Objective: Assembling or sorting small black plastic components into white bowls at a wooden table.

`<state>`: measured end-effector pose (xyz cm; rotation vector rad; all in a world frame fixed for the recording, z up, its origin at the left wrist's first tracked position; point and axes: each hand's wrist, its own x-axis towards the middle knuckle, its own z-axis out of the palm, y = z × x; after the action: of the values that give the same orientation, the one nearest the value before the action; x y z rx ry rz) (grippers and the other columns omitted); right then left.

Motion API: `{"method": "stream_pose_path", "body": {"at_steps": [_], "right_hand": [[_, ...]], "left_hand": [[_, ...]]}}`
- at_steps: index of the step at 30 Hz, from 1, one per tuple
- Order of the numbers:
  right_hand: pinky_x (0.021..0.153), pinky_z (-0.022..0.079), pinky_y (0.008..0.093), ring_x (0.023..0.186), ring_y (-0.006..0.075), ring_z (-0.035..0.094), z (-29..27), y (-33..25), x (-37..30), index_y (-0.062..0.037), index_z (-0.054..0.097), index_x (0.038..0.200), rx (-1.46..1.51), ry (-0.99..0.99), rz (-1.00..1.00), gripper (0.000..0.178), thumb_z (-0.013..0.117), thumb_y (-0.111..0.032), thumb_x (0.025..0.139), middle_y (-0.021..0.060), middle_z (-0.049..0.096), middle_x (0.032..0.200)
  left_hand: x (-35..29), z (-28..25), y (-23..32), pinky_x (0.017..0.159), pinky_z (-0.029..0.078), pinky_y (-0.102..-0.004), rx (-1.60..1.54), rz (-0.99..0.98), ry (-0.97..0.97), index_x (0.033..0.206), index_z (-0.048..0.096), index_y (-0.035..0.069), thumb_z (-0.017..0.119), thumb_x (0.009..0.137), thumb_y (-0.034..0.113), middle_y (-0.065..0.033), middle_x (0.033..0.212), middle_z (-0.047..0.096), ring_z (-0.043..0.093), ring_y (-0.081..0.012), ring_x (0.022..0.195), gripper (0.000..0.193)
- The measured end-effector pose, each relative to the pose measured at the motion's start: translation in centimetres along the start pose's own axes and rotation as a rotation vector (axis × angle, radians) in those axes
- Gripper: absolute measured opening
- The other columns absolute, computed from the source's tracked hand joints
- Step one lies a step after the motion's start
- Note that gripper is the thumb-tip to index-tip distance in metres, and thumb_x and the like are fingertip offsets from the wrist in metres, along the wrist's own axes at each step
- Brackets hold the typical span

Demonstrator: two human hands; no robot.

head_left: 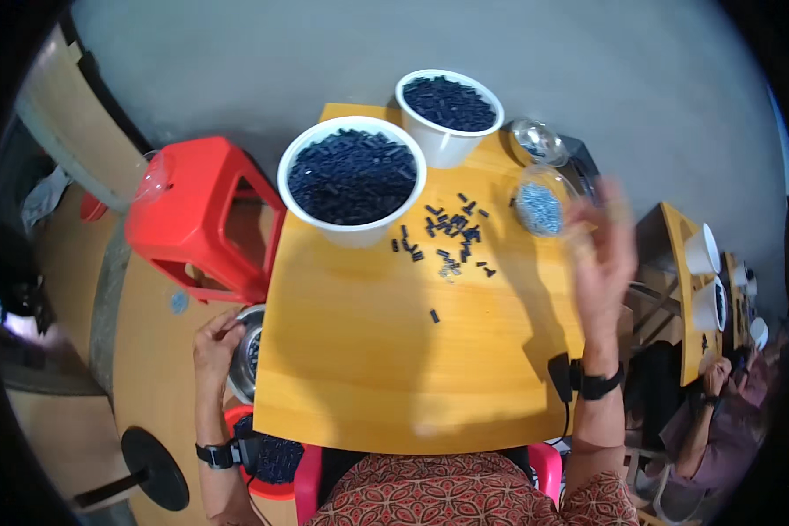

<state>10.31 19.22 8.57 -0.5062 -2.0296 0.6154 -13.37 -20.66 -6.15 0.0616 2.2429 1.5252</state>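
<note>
Beyond the table's left edge, my left hand (216,344) is closed at the rim of a steel bowl (242,373), fingers over its edge; small dark pieces lie in it. My right hand (603,254) is raised over the table's right side, its fingers smeared by motion. Nearest to it is a clear round tub (563,181) of small light-blue pieces (539,209). A loose pile of short black plastic pieces (454,223) lies mid-table, a few small clear ones among them. One black piece (435,316) lies apart, closer to me.
Two white buckets (358,232) full of black pieces stand at the back of the wooden table (351,386). A red stool (184,206) is at the left. A red basin (276,493) of black pieces is below. Another person (719,438) works at the far right.
</note>
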Motion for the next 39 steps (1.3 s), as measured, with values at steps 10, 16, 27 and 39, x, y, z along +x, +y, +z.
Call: {"method": "stream_pose_path", "body": {"at_steps": [10,16,27,39], "right_hand": [[0.066,0.047,0.0235,0.074,0.0071,0.057,0.6,1.8,2.0,-0.0007,0.066,0.094,0.201,-0.293,0.225,0.009,0.061,-0.004,0.088,0.0021,0.065,0.082],[0.067,0.050,0.0349,0.076,0.0276,0.062,4.9,5.7,-1.4,-0.0014,0.066,0.094,-0.203,-0.463,0.152,0.018,0.065,-0.006,0.077,0.0148,0.065,0.083],[0.066,0.047,0.0434,0.073,0.0375,0.058,7.5,7.8,-1.7,0.0003,0.060,0.082,-0.278,-0.488,-0.039,0.009,0.063,-0.003,0.074,0.0167,0.057,0.078],[0.061,0.050,0.0290,0.070,0.0187,0.059,4.7,0.1,-4.5,-0.0016,0.064,0.093,0.206,-0.451,0.073,0.017,0.064,0.004,0.077,0.0094,0.058,0.083]], "left_hand": [[-5.6,5.2,11.0,0.087,0.048,-0.0267,-0.419,0.135,-0.241,0.111,0.063,-0.002,0.058,0.086,-0.003,-0.0084,0.100,0.068,0.063,-0.0147,0.093,0.025],[-7.4,11.4,12.6,0.088,0.048,-0.0281,-0.363,0.102,-0.668,0.103,0.066,-0.001,0.058,0.085,0.001,-0.0095,0.098,0.068,0.063,-0.0159,0.094,0.019],[-5.7,17.6,14.6,0.088,0.048,-0.0275,-0.328,0.067,-0.809,0.104,0.065,-0.002,0.059,0.089,0.009,-0.0091,0.097,0.067,0.063,-0.0154,0.095,0.019],[-4.6,24.4,13.2,0.077,0.049,-0.0216,-0.612,0.037,-0.739,0.103,0.065,0.004,0.064,0.087,0.007,-0.0018,0.094,0.066,0.059,-0.0078,0.083,0.016]]}}
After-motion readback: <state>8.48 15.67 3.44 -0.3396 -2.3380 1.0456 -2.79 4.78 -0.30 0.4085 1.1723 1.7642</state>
